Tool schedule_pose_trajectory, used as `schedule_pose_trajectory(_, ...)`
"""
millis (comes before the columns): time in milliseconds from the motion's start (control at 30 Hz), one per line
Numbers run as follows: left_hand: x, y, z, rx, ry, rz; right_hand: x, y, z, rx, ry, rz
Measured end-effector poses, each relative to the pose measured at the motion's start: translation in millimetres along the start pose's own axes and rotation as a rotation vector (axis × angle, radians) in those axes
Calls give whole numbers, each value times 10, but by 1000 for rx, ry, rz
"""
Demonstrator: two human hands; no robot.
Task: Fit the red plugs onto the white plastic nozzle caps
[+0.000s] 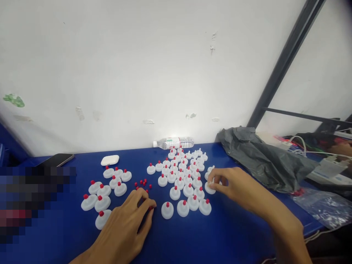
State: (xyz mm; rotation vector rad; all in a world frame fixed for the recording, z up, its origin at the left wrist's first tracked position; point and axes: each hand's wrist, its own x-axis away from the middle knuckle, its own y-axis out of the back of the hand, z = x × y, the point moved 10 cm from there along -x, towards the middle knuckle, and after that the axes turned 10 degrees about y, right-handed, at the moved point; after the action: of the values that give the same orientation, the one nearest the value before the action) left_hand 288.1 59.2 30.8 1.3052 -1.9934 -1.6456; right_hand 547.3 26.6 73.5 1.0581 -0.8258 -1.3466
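My left hand (pixel 125 223) is over the front middle of the table, thumb and index finger closed around a small red cap (pixel 150 208). Several more loose red caps (pixel 141 182) lie just beyond its knuckles. On the right, my right hand (pixel 225 183) pinches a white funnel-shaped lid (pixel 210 188) by its top, and the fingers hide its spout. Between the hands spreads a large group of white lids (pixel 175 193), most with red caps on their spouts. A few lids at the back right (pixel 204 157) have bare spouts. Another cluster of red-capped lids (pixel 102 203) sits left of my left hand.
Against the wall lies a clear plastic bottle (pixel 176 143). A white earbud case (pixel 110 160) and a phone (pixel 56 160) are at the back left. A grey plastic bag (pixel 255 154) and a clear bag (pixel 324 207) lie on the right, near cables and a dark metal frame (pixel 280 69).
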Motion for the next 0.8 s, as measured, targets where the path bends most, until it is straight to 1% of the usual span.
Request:
schedule_pose_trajectory(100, 5, -33, 67, -43, 29, -19, 11, -29, -53, -9, -40, 18)
schedule_pose_trajectory(233, 0, -9, 66, -41, 37, -29, 85, 135, 15, -30, -18, -79)
schedule_pose_trajectory(267, -2, 7, 51, -37, 33, -30, 110, 151, 55, -55, 2, -81)
schedule_pose_trajectory(333, -8, 36, 20, -28, 25, -24, 154, 93, 151, -135, 52, -24)
schedule_pose_trajectory(433, -14, 76, -20, 1, 19, -6, 196, -115, 283, -220, 114, 124)
schedule_pose_trajectory(500, -15, 106, -45, 22, 9, -6, 192, -220, 333, -229, 131, 177)
schedule_pose_trajectory(600, -10, 116, -68, 58, 1, 12, 155, -258, 392, -239, 169, 178)
schedule_pose_trajectory(700, 1, 121, -74, 105, 3, 25, 155, -189, 430, -231, 216, 140)
schedule_pose_trajectory(800, 26, 157, -116, 145, -22, 8, 218, -102, 456, -215, 231, 111)
